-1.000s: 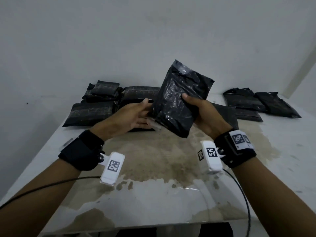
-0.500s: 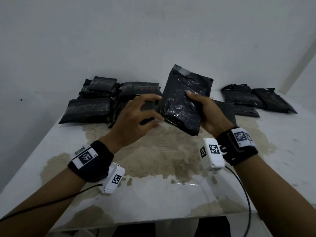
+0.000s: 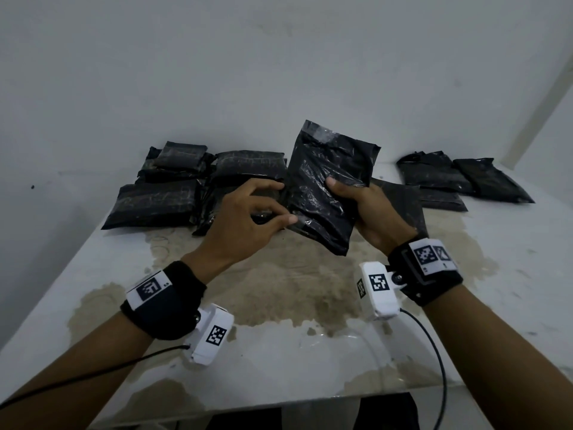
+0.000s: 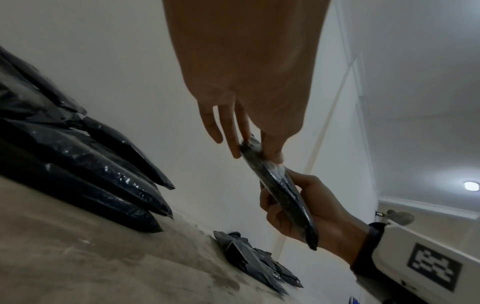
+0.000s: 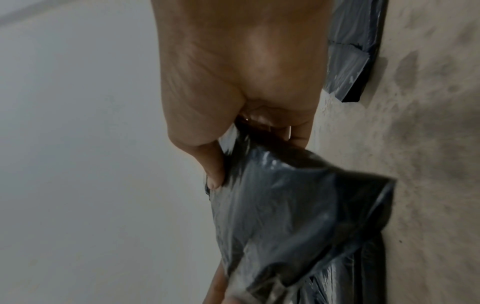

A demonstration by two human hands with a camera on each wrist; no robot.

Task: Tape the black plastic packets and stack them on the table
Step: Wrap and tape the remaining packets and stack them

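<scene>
You are in the taping step. Your right hand [image 3: 369,212] holds one black packet [image 3: 325,187] tilted above the middle of the table [image 3: 511,274], thumb across its near face and fingers curled behind it. Your left hand [image 3: 245,225] pinches the packet's left edge between thumb and fingertips; the left wrist view shows clear film under that pinch, judged to be a tape strip being pressed down. A shiny tape strip [image 3: 322,135] already crosses the packet's top end.

The next move calls for smoothing the strip flat along the edge, then releasing the left grip and carrying the packet to a pile. The left stack [image 3: 161,193] at the far left is the likely destination; the right group [image 3: 459,178] lies far right.

No brand, label or writing shows on any packet. The square coded markers on the wrist bands [image 3: 428,259] carry no readable text
</scene>
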